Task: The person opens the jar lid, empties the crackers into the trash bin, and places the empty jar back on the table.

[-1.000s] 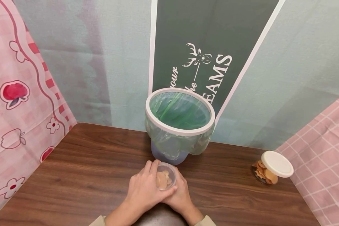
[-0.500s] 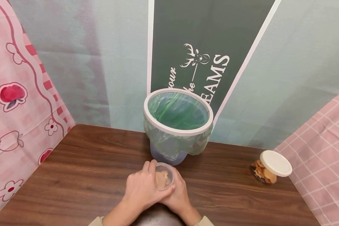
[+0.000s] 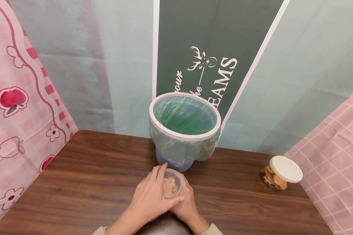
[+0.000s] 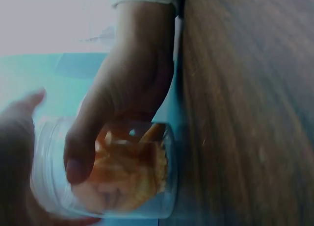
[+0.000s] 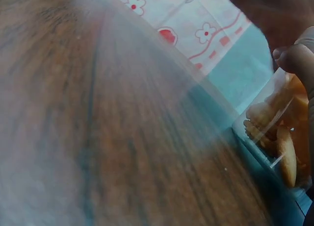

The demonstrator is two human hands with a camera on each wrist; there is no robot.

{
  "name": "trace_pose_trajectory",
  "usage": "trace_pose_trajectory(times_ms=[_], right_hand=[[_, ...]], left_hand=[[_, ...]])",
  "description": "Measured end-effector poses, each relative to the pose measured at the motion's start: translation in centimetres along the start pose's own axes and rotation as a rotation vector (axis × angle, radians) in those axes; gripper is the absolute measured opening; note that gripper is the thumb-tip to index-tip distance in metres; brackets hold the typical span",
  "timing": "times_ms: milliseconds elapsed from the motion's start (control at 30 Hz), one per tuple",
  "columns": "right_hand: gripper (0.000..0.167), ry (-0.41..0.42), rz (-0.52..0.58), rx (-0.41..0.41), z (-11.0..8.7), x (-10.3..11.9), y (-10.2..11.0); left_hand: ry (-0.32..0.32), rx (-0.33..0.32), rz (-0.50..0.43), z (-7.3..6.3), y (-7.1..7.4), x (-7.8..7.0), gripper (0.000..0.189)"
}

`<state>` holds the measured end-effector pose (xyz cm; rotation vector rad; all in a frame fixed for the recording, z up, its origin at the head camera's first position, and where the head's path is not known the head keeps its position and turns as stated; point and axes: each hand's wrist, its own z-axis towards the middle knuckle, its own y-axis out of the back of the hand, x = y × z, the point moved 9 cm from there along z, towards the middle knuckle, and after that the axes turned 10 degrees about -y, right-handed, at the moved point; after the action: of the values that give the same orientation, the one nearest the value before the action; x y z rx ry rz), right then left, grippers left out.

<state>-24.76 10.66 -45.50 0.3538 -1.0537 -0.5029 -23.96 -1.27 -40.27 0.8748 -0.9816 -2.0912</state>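
Note:
Low in the middle of the head view, both hands are at a clear jar (image 3: 173, 185) of pale brown crackers. The right hand (image 3: 187, 199) grips the jar's body; in the left wrist view its thumb (image 4: 78, 157) lies across the wall, over the crackers (image 4: 130, 179). The left hand (image 3: 151, 195) spans the jar's round top, fingers at the far left of the rim and thumb at the near side. The jar stands upright close over the brown table. In the right wrist view, crackers (image 5: 284, 147) show through its lower wall.
A bin (image 3: 176, 156) with a white rim and green bag liner stands just behind the hands. At the right is a second jar of crackers (image 3: 275, 181) with a white lid (image 3: 286, 168). Fabric hangings (image 3: 129, 65) border the wooden table (image 3: 85, 173).
The left hand's fingers have lifted and straightened a little at the far rim. The right hand still holds the jar, and the head view has shifted slightly.

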Motion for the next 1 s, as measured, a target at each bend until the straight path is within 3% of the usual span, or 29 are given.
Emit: trace_pose_trajectory(times_ms=[100,200,400,567,767,1000], right_hand=[[0.085,0.018,-0.006,0.005,-0.1,-0.1,0.0],[0.088,0.046,-0.002,0.049,-0.3,0.0,-0.3],[0.086,0.115,0.010,0.198,-0.9,0.3,-1.3],[0.080,0.122,0.087,0.292,-1.0,0.3,-1.7],[0.080,0.081,0.241,0.382,-1.0,0.3,-2.2],[0.085,-0.010,0.145,0.302,-0.9,-0.1,-1.8]], left_hand=[[-0.073,0.036,-0.134,0.0,-0.3,-0.1,0.102],[-0.167,0.056,-0.193,0.1,-0.1,-0.3,0.093],[-0.399,0.111,-0.264,0.3,0.8,-1.1,0.076],[-0.561,0.147,-0.238,0.0,1.0,-1.8,0.066],[-0.573,0.094,-0.287,0.2,1.0,-2.0,0.053],[-0.553,-0.061,-0.299,0.2,1.3,-2.0,0.046]])
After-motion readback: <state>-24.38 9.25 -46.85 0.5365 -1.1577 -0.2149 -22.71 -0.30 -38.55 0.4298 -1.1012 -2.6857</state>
